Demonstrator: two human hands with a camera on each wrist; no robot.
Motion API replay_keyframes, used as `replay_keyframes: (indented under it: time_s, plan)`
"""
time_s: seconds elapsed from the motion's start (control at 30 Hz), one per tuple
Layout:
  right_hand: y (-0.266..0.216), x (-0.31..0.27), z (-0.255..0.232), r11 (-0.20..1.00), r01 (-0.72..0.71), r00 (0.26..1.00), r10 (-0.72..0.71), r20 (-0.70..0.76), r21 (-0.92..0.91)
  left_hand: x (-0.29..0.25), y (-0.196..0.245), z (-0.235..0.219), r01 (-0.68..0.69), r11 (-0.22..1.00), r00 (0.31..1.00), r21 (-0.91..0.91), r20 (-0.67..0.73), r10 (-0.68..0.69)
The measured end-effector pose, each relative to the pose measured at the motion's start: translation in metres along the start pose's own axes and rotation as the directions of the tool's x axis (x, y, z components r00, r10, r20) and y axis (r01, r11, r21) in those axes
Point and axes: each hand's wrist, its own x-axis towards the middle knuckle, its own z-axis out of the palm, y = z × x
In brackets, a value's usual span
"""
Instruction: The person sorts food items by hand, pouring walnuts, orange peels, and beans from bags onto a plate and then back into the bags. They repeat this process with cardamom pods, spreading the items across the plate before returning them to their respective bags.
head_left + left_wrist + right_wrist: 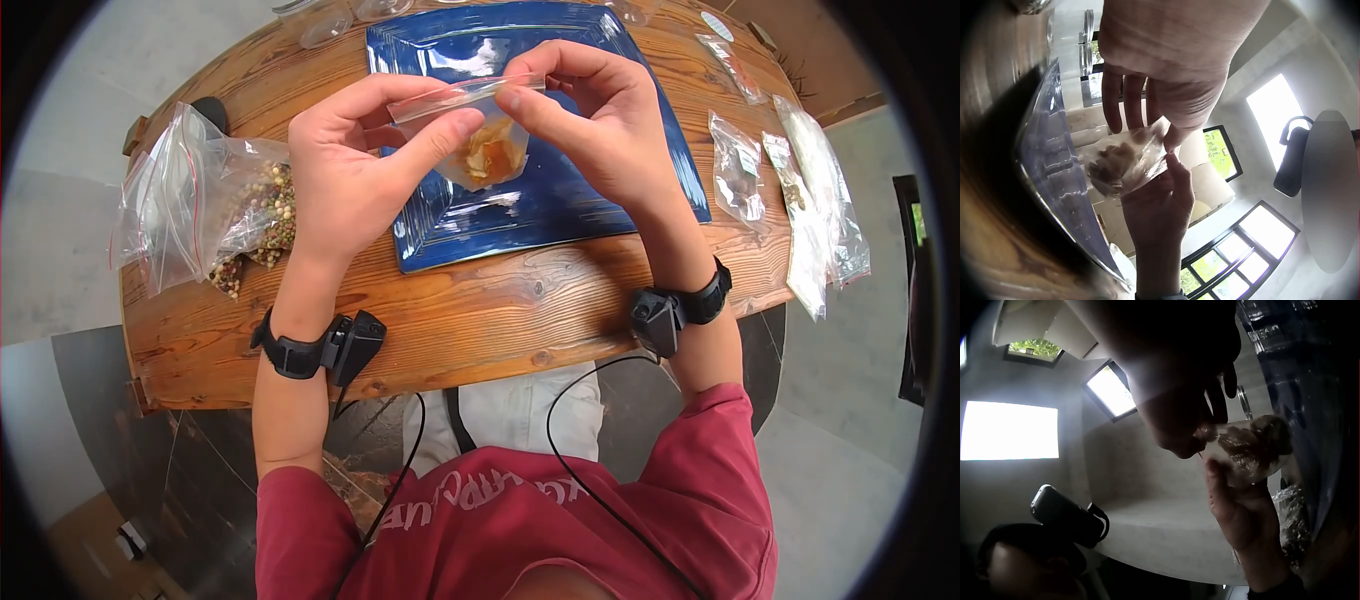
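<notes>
A small clear zip bag (490, 160) with amber and pale pieces inside hangs over the blue square plate (450, 222). The left hand (355, 165) pinches the bag's upper left edge between thumb and fingers; the right hand (605, 125) pinches its upper right corner. In the left wrist view the bag (1116, 165) spans the space between the left hand (1169, 69) and the right hand (1159, 209). The right wrist view has the bag (1250, 450) beside the dark right hand (1179, 381), with the left hand (1244, 519) below.
Clear bags (165, 200) and a bag of multicoloured beads or seeds (265, 215) lie on the wooden table (480, 320) at left. Several clear packets, one being a small packet (738, 170), lie at right. Clear containers (325, 25) stand at the far edge.
</notes>
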Motion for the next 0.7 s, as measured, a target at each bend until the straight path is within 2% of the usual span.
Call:
replay_keyframes:
  time_s: [0.5, 0.7]
  plan:
    - [-0.003, 0.001, 0.004, 0.995, 0.045, 0.997, -0.04, 0.064, -0.085, -0.001, -0.006, -0.002, 0.007, 1.0, 1.0, 0.0, 0.029, -0.007]
    - [-0.008, 0.001, 0.008, 0.983, 0.079, 0.997, -0.074, 0.037, -0.163, -0.001, -0.008, -0.004, -0.031, 0.999, 0.999, 0.021, 0.045, 0.03]
